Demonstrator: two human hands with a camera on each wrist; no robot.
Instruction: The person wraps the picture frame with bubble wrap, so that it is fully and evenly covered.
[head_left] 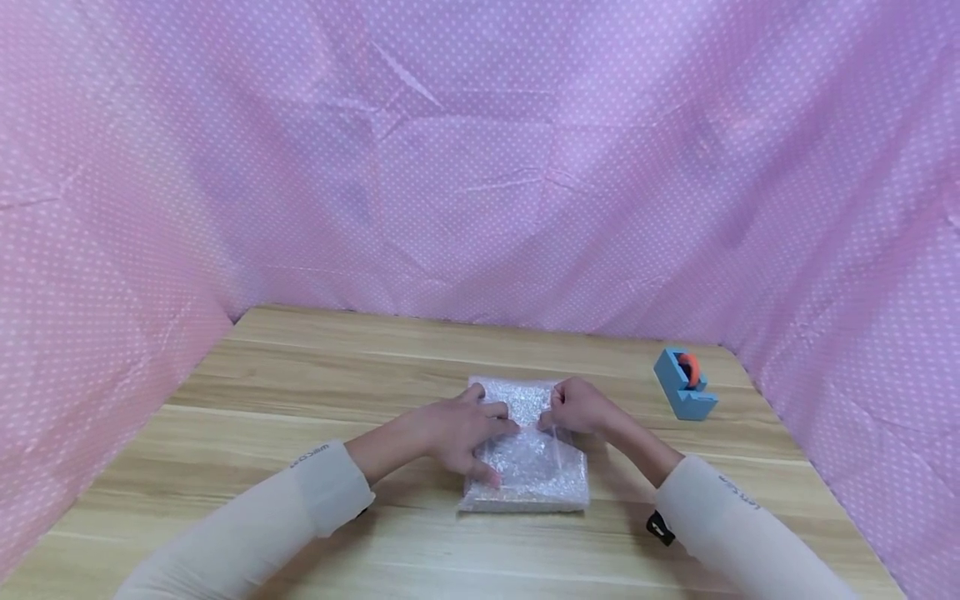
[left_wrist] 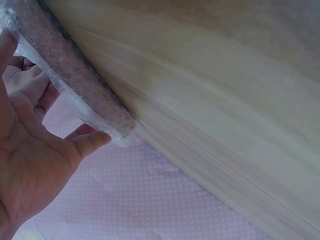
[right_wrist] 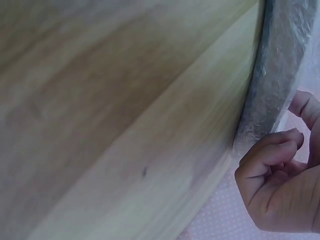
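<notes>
A flat package in clear bubble wrap (head_left: 536,493) lies on the wooden table, its thick side edge (left_wrist: 75,70) showing in the left wrist view. My left hand (head_left: 461,433) rests on its left part with the fingers spread, thumb near the front edge and fingertips toward the middle. At the upper right of the package is my right hand (head_left: 581,406), fingers curled, pinching the wrap by its edge. In the right wrist view the right hand's fingers (right_wrist: 270,155) bend close against the package's side, with the thumb on its top. The wrapped contents are blurred by the bubbles.
A blue tape dispenser (head_left: 686,392) with an orange roll stands at the right rear of the wooden table (head_left: 337,358). Pink polka-dot cloth (head_left: 465,183) hangs behind the table and along both sides.
</notes>
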